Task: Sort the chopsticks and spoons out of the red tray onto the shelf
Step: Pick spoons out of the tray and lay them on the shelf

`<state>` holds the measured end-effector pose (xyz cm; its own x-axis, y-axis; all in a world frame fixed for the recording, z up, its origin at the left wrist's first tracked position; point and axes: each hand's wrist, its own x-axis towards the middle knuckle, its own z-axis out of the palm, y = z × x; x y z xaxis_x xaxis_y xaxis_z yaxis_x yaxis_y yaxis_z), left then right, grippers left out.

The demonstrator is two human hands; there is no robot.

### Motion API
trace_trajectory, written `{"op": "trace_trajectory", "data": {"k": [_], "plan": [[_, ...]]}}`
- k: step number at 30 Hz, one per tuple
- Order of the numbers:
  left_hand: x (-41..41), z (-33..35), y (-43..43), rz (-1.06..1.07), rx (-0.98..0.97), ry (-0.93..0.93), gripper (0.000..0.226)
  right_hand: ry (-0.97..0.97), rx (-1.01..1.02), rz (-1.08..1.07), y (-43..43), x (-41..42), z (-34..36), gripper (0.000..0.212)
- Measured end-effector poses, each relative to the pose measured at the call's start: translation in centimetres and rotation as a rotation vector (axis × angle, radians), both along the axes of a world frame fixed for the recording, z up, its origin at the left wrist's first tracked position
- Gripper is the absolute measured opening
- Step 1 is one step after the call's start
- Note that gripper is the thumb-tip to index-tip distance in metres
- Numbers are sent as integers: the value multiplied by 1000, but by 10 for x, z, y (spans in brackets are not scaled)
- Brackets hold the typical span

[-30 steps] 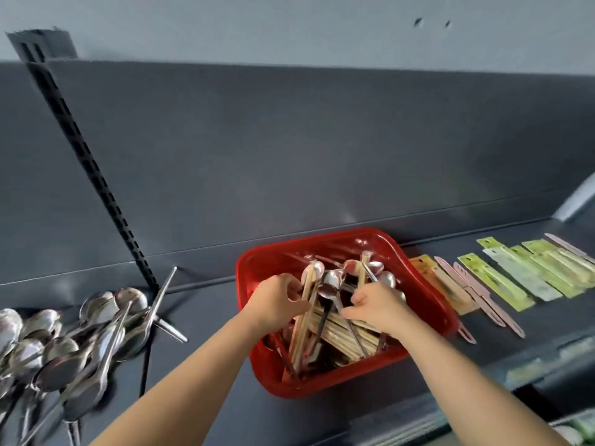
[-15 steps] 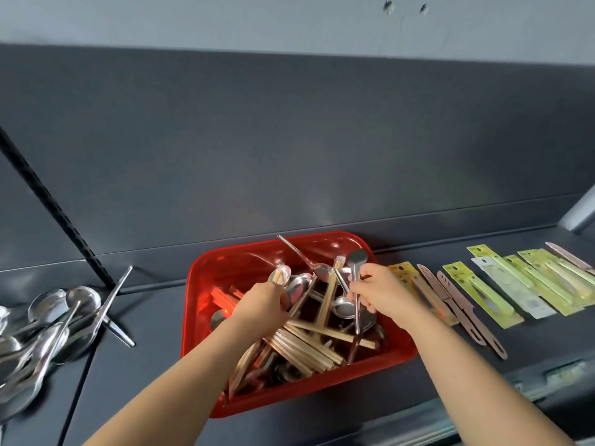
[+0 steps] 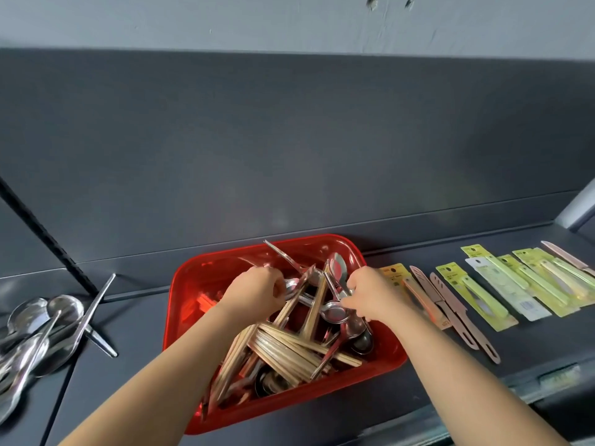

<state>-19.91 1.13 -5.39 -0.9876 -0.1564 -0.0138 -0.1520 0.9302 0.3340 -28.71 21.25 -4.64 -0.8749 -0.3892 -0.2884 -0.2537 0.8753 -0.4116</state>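
Red tray (image 3: 199,284): under both my hands, still crowded with chopsticks (image 3: 283,349) and spoons (image 3: 335,312).
Left hand (image 3: 254,292): curled shut among the utensils; a moment ago it sat lower, so it has gathered handles, though which ones I cannot tell.
Right hand (image 3: 370,292): pinching spoon handles it has lifted upright.
Sorted spoons (image 3: 42,323): well left of my left hand.
Meaning: a handful is nearly ready to carry over.

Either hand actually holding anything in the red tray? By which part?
Both hands are closed on metal spoons over the red tray. The left hand and the right hand each pinch near the bowl ends; exact contact is hidden by the fingers.
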Motion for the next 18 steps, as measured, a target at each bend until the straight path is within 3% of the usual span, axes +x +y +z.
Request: {"op": "trace_trajectory", "data": {"k": [4, 8, 11, 18], "plan": [[-18, 5, -1, -87, -132, 115, 22, 6, 78, 19, -6, -2, 1, 24], [-37, 3, 1, -135, -382, -25, 34, 27, 153, 53, -10, -1, 4, 15], [-41, -6, 2, -139, -510, -41, 39, 55, 239, 81, -14, -1, 2, 25], [-44, -22, -16, -167, -563, -51, 23, 38, 328, 72, -21, 3, -4, 31]]}}
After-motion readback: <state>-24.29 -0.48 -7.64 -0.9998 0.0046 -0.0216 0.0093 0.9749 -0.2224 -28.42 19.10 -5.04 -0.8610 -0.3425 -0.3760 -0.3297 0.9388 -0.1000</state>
